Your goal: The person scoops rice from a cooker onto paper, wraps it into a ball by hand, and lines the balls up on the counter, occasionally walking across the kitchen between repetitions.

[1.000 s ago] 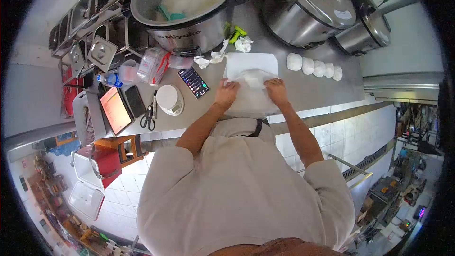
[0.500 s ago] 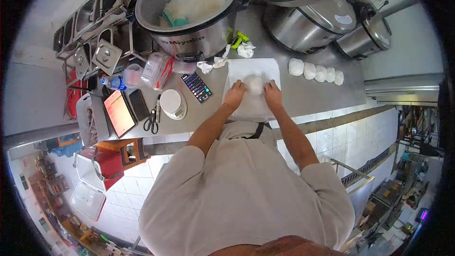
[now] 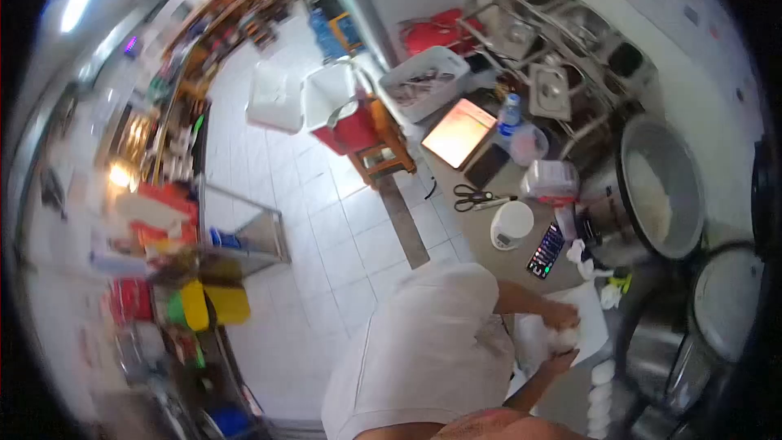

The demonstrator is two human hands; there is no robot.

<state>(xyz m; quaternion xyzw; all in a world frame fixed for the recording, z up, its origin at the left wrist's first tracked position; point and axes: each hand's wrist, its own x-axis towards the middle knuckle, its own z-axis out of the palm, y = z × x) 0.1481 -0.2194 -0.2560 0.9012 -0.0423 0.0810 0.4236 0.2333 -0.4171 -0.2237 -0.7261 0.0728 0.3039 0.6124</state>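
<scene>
- Since the earlier frame, left hand [image 3: 560, 315] and right hand [image 3: 560, 361] came closer around the white lump [image 3: 568, 337].
- They press it between them, over the white sheet [image 3: 593, 308].
- Probably it is shaping, which needs even pressure.

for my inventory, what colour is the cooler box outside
The cooler box is red outside; head view shows it best.

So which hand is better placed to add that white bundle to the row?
Probably the right hand: it's nearer the row of white bundles, while the left hand is nearer the phone.
</scene>
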